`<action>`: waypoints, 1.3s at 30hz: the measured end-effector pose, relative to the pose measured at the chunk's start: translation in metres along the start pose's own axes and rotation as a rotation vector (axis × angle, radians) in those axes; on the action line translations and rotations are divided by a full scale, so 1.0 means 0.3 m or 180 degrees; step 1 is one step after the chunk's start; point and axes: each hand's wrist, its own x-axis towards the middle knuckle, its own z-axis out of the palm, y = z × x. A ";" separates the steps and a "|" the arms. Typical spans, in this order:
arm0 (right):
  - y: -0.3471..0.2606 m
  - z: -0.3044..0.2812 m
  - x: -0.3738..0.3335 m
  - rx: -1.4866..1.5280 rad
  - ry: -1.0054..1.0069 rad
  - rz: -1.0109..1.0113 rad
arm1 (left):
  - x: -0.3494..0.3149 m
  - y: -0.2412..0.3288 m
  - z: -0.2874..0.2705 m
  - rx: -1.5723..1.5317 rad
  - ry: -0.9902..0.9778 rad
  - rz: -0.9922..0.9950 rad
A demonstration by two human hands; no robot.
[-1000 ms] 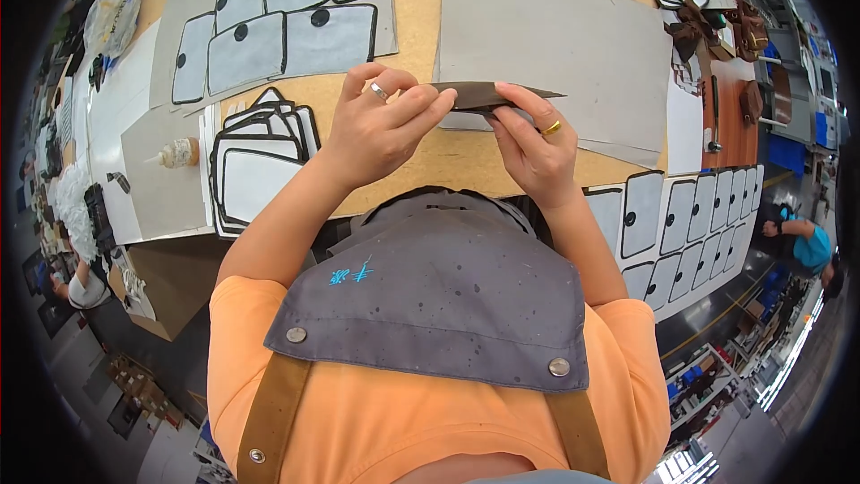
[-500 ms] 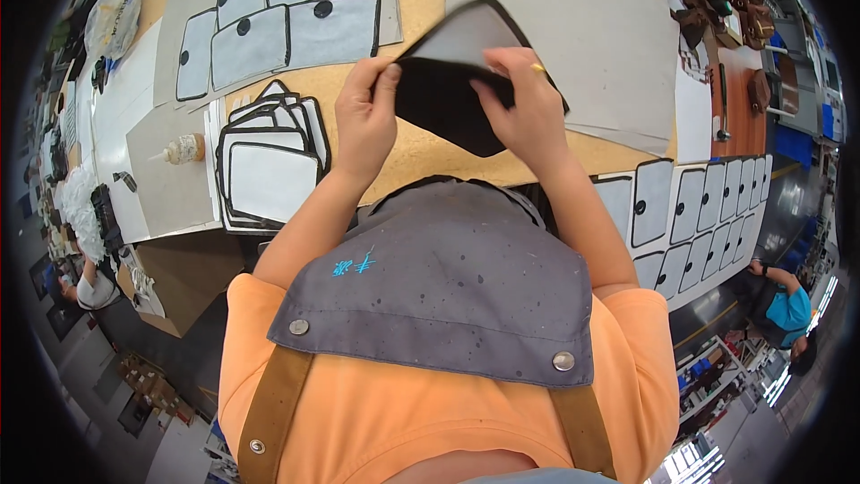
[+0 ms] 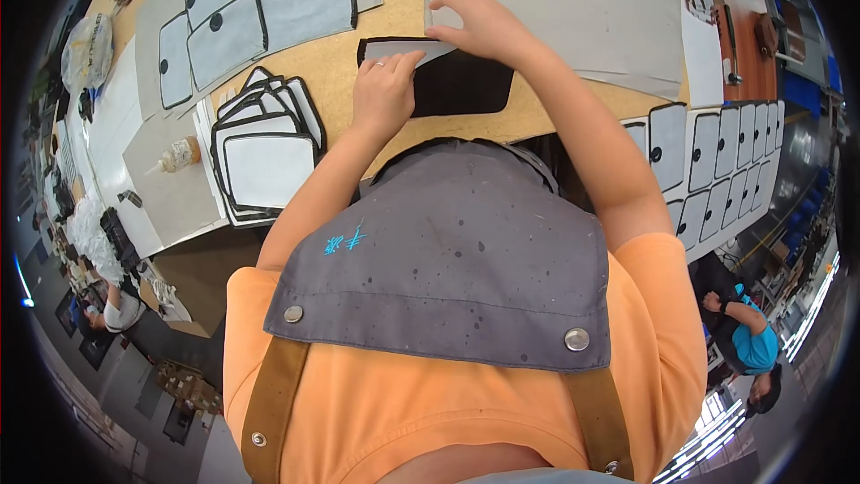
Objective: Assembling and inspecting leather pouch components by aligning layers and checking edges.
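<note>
A thin black panel (image 3: 466, 85) with a grey inner face lies flat on the tan table close in front of me. Its grey strip (image 3: 434, 49) shows along the far side, in a slanting shape. My left hand (image 3: 385, 94) is on the left part of the panel, its fingers bent together and closed on the grey layer; the thumb is mostly hidden. My right hand (image 3: 484, 25) hovers at the panel's far edge, thumb and forefinger spread apart with nothing between them.
White panels with black borders (image 3: 269, 170) are stacked at left. More bordered panels with black dots lie far left (image 3: 309, 4) and on a right-hand board (image 3: 708, 161). A large grey sheet (image 3: 555, 18) covers the far table. A small bottle (image 3: 179, 154) lies left.
The panel has come down from being held up in both hands to lying on the table. My right hand has let go and moved up and left; my left hand has shifted slightly right.
</note>
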 end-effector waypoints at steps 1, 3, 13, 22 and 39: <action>0.012 -0.007 0.013 -0.0008 0.0022 0.0058 | 0.000 0.007 -0.001 0.0036 0.0017 -0.0034; 0.042 -0.026 0.045 -0.0367 -0.2498 0.1261 | -0.003 0.012 -0.009 0.0053 -0.0001 -0.0042; 0.174 -0.025 0.007 -0.0584 -0.1802 0.1764 | -0.145 0.008 -0.014 -0.0015 -0.0628 0.0036; 0.135 -0.032 -0.112 -0.0005 -0.1106 0.1720 | 0.106 0.120 0.021 0.0677 -0.0949 0.0993; 0.180 0.046 -0.132 0.1905 -0.0021 0.2148 | 0.140 0.245 0.128 -0.0427 -0.1824 0.0441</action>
